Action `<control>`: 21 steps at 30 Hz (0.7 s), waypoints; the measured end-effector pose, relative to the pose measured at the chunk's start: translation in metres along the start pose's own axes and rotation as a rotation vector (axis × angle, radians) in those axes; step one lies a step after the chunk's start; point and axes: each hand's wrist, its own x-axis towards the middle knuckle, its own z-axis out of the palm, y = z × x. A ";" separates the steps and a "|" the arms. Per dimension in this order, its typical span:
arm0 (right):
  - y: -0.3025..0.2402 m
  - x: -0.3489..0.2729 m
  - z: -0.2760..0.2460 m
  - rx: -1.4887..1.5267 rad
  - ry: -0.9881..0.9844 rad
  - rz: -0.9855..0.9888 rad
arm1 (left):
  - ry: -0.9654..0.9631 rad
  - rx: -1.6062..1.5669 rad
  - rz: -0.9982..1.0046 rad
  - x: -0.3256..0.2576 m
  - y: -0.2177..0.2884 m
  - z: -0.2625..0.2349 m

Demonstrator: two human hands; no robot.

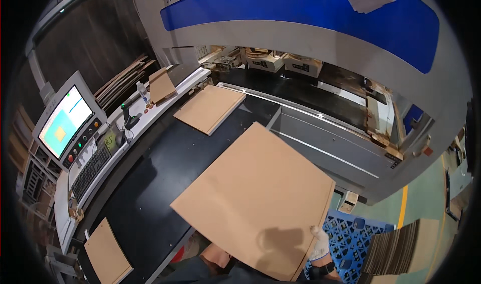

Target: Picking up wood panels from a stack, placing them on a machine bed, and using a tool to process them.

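A large tan board (255, 199), flat and nearly square, is tilted in front of me over the black table's near side. My right hand (320, 241), in a white glove, grips its right edge with the thumb on the top face. A narrow groove runs along that edge. Bare skin, likely part of my left arm or hand (216, 256), shows below the board's near left edge. The board hides the fingers there, so their hold cannot be made out. A dark band circles my right wrist.
Smaller tan panels lie on the black table (165, 169): a far panel (210, 108) and a near left panel (106, 254). A monitor (67, 126), keyboard (91, 171) and scanner (129, 116) stand left. Beyond is a blue-and-grey machine (300, 13). Stacked boards (401, 246) and a blue pallet (350, 239) are right.
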 end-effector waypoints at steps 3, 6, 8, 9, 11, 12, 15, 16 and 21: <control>-0.031 0.044 -0.006 0.057 -0.044 -0.011 | 0.015 0.123 0.047 0.031 0.010 -0.021; -0.043 0.074 0.000 0.122 0.078 -0.090 | 0.043 0.241 0.098 0.057 0.018 -0.045; -0.053 0.092 0.014 0.113 0.083 -0.097 | 0.076 0.322 0.123 0.074 0.022 -0.070; -0.061 0.098 0.017 0.115 0.109 -0.158 | 0.058 0.359 0.147 0.094 0.035 -0.070; -0.072 0.112 0.011 0.094 0.158 -0.243 | 0.131 0.549 -0.022 0.142 0.067 -0.085; -0.076 0.119 0.010 0.075 0.195 -0.312 | 0.148 0.628 -0.101 0.162 0.081 -0.097; -0.085 0.150 0.017 0.019 0.230 -0.341 | 0.236 1.008 -0.022 0.222 0.091 -0.153; -0.089 0.161 0.021 -0.031 0.246 -0.364 | 0.254 1.105 -0.038 0.247 0.098 -0.165; -0.105 0.212 0.047 -0.132 0.358 -0.498 | 0.217 1.317 -0.220 0.395 0.127 -0.172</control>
